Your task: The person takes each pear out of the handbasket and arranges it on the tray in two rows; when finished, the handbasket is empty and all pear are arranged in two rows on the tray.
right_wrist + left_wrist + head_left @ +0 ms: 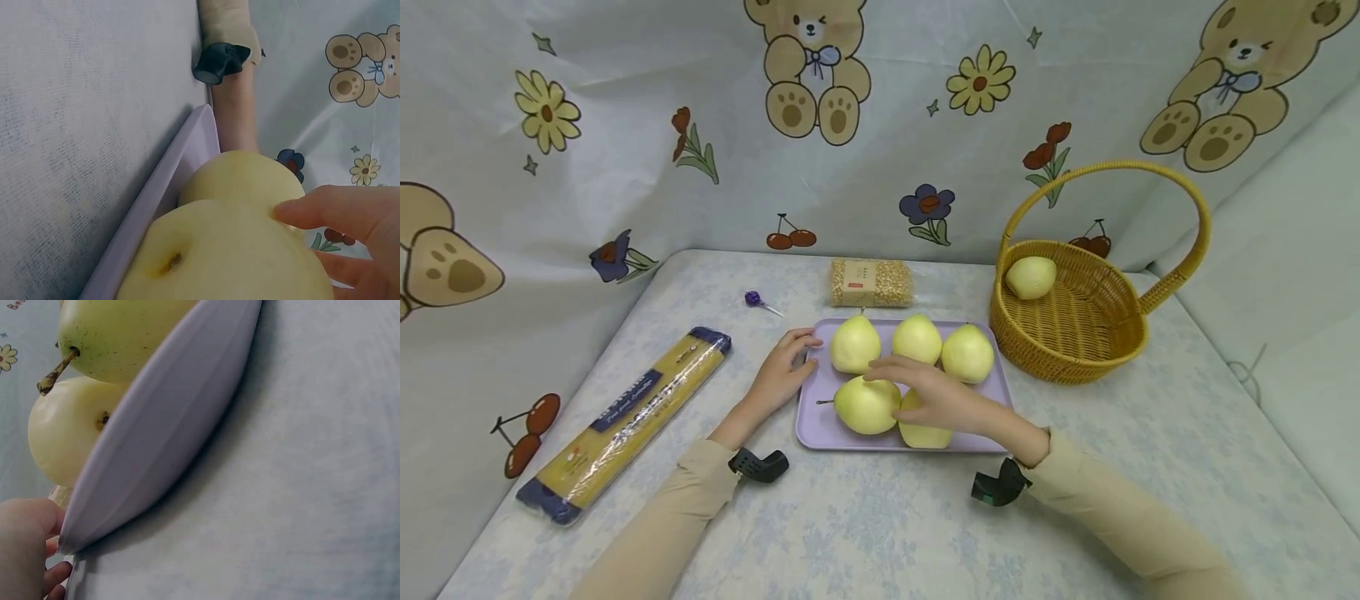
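Observation:
Several pale yellow-green pears lie on a lilac tray (820,438). My left hand (784,367) is at the tray's left rim, fingers bent over the edge; in the left wrist view, the thumb (53,515) touches the rim. My right hand (940,398) is over the front of the tray with thumb and fingers spread apart. Its fingers reach above the front left pear (867,406), and it partly covers the front right pear (927,435). In the right wrist view the thumb (300,211) lies against or just above a pear (240,178); contact is unclear.
A wicker basket (1075,367) with a tall handle stands right of the tray, one pear (1032,277) inside. Behind the tray lies a bag of yellow kernels (872,283). A purple lollipop (754,298) and a long yellow-and-blue packet (632,421) lie to the left.

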Demonstrator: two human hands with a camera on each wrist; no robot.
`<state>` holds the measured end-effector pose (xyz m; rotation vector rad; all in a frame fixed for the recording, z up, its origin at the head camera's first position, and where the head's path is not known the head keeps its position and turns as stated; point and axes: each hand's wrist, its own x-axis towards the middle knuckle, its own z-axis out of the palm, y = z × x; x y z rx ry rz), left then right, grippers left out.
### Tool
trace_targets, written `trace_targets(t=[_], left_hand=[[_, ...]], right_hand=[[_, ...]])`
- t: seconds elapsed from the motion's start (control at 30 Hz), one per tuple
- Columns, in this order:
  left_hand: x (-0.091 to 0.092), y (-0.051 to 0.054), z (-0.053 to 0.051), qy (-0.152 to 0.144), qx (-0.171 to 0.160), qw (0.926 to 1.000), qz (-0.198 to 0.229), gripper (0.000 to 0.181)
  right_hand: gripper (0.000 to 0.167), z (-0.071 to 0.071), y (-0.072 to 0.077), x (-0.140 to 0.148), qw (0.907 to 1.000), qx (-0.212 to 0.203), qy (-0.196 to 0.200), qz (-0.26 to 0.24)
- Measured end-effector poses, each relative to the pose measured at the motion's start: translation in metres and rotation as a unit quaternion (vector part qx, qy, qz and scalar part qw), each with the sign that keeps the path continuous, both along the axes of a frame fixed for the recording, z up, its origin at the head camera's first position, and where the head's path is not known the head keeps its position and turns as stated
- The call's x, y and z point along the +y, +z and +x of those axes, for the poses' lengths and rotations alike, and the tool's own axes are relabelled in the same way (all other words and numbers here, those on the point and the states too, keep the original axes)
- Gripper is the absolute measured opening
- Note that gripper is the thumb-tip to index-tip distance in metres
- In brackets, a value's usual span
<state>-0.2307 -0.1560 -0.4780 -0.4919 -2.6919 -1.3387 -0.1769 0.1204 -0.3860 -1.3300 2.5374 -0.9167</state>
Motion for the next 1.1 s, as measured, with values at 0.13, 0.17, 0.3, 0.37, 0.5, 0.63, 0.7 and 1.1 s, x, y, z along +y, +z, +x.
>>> trace_targets(t=[0.13, 0.17, 0.3, 0.37, 0.5, 0.63, 0.7, 1.1], left_hand=[[0.001, -0.002, 0.000, 0.001, 0.002, 1.0000, -0.005, 0.029], [0.001, -0.002, -0.001, 0.000, 0.003, 1.0000, -0.006, 0.028], [0.000, -0.002, -0.002, 0.001, 0.001, 1.0000, -0.009, 0.028], [0.000, -0.002, -0.002, 0.001, 0.001, 1.0000, -0.009, 0.028], [0.000, -0.002, -0.001, 0.000, -0.001, 1.0000, -0.009, 0.029], [0.001, -0.002, -0.001, 0.002, -0.002, 0.9999, -0.011, 0.028], [0.001, -0.002, -0.001, 0.003, -0.003, 0.9999, -0.012, 0.028], [0.000, -0.003, -0.001, 0.001, 0.003, 0.9999, -0.010, 0.027]], right_hand=[[0.048, 0.000, -0.002, -0.010, 0.9982, 0.055, 0.006, 0.022], [0.048, 0.000, -0.003, -0.012, 0.9972, 0.069, 0.005, 0.027], [0.052, 0.002, -0.006, -0.018, 0.9944, 0.096, -0.015, 0.041], [0.053, 0.004, -0.006, -0.019, 0.9943, 0.092, -0.029, 0.046], [0.051, 0.009, -0.006, -0.020, 0.9945, 0.084, -0.047, 0.041], [0.052, 0.011, -0.002, -0.019, 0.9935, 0.093, -0.048, 0.044], [0.056, 0.012, -0.001, -0.017, 0.9932, 0.094, -0.046, 0.051], [0.053, 0.019, -0.012, -0.021, 0.9752, 0.178, -0.127, 0.037]])
